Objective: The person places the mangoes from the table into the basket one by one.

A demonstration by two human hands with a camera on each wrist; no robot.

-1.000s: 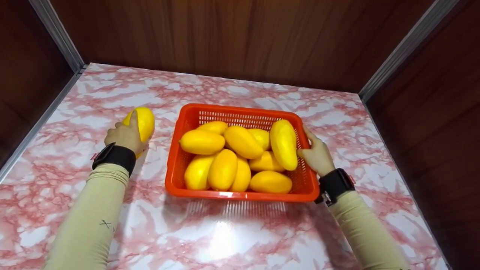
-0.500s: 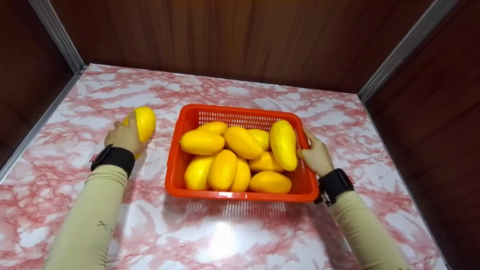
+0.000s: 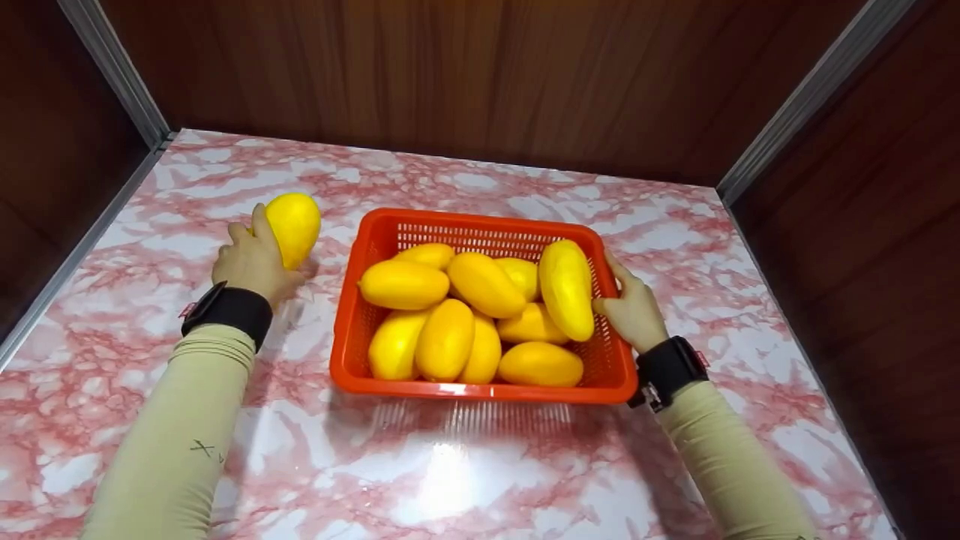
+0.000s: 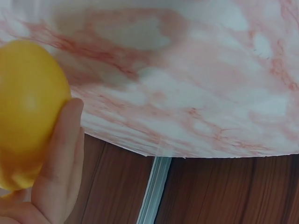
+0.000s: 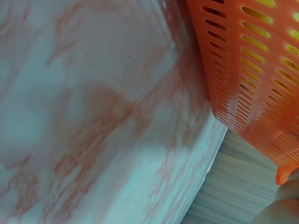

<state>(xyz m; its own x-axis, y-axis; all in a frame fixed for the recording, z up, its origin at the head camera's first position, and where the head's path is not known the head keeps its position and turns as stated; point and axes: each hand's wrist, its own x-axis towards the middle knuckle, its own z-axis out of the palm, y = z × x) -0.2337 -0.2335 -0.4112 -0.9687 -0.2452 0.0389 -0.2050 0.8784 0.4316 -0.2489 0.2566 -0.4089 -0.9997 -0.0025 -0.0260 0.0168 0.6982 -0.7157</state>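
Note:
My left hand grips a yellow mango just above the pink marble tabletop, left of the orange basket. In the left wrist view the mango fills the left edge with a finger curled against it. The basket holds several yellow mangoes. My right hand grips the basket's right rim, thumb inside beside a tall mango. The right wrist view shows the basket's slotted wall and a fingertip at the bottom right corner.
Dark wood panels wall in the back and both sides, with metal corner strips. Bare marble lies in front of the basket and along the left and right of it.
My left hand has lifted the mango and carried it farther back and slightly right, toward the basket's far left corner. The right hand and basket have not moved.

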